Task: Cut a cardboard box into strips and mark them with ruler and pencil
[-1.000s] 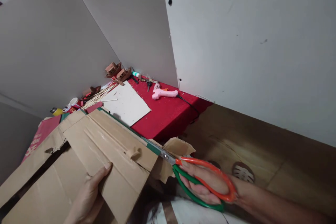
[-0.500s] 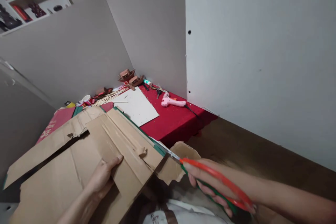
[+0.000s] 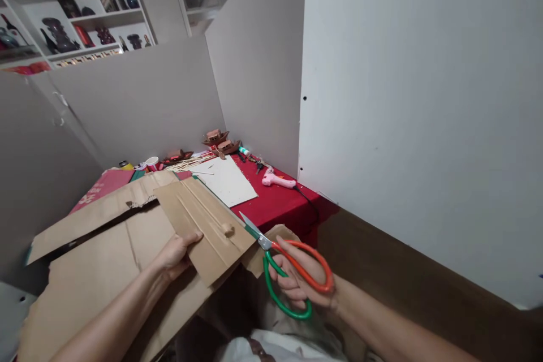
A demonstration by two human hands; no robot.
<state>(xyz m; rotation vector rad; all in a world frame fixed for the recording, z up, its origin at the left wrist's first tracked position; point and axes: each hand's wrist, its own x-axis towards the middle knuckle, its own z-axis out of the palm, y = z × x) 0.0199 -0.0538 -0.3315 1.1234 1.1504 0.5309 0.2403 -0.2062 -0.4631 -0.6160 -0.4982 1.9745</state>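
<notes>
A large sheet of brown cardboard [image 3: 97,249] with a ragged slit lies across my lap and the near table edge. My left hand [image 3: 176,254] grips a creased cardboard flap [image 3: 212,226], thumb on top and fingers underneath. My right hand [image 3: 299,277] is wrapped round the handles of the scissors [image 3: 263,242], one loop orange-red, the other green. The blades are spread and lie at the flap's green-edged right side; the lower blade is partly hidden. A torn cardboard piece [image 3: 280,232] shows behind the scissors.
A pink glue gun [image 3: 278,179] with a black cord rests on the red tablecloth [image 3: 271,203]. Beyond the cardboard lie a white board [image 3: 229,184], thin sticks [image 3: 189,163], wooden model boats [image 3: 227,147] and a paper cup [image 3: 151,163]. Grey partitions [image 3: 263,68] enclose the table.
The scissors' handles have spread apart and the blades have opened at the flap's edge. My left hand still holds the flap. The camera view has tilted upward.
</notes>
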